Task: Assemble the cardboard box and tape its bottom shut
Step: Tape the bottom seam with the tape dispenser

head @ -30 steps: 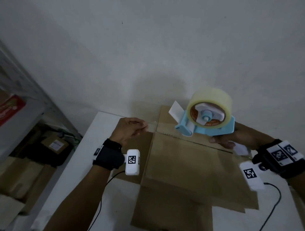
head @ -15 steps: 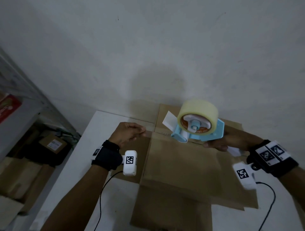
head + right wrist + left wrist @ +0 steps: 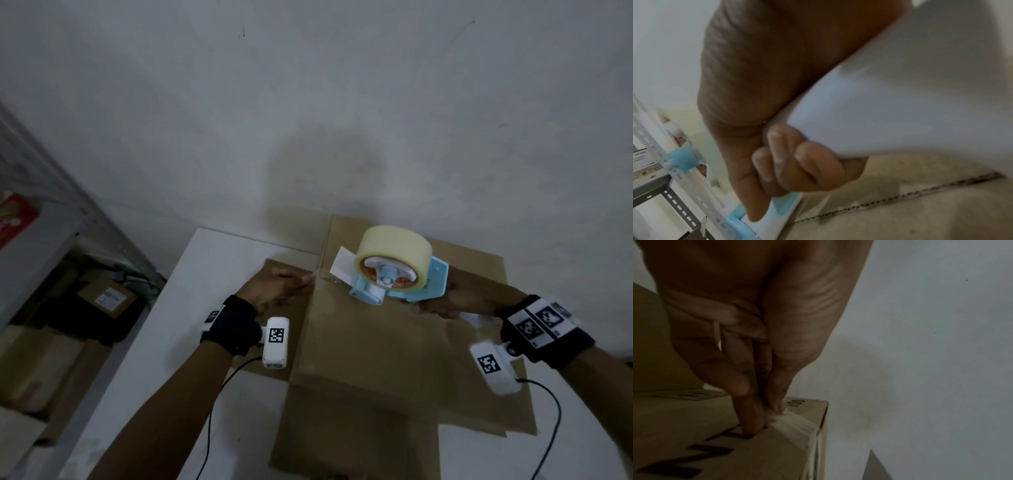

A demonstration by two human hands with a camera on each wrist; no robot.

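Cardboard box [image 3: 370,342] sits bottom-up on the white table [image 3: 219,260], flaps folded shut. Left hand [image 3: 274,291], at 9 o'clock of the tape dispenser [image 3: 397,274], pinches the clear tape end [image 3: 789,420] against the box's far corner. Right hand [image 3: 455,298] has its grip wrapped round the dispenser handle. Cardboard looks light and stiff; tape is thin and sticky, best pressed flat at the corner while the dispenser is drawn along the seam.

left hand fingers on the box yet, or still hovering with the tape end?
Touching. The left wrist view shows the left hand's fingers planted on the cardboard box near its corner, pinning the clear tape end against it, no gap.
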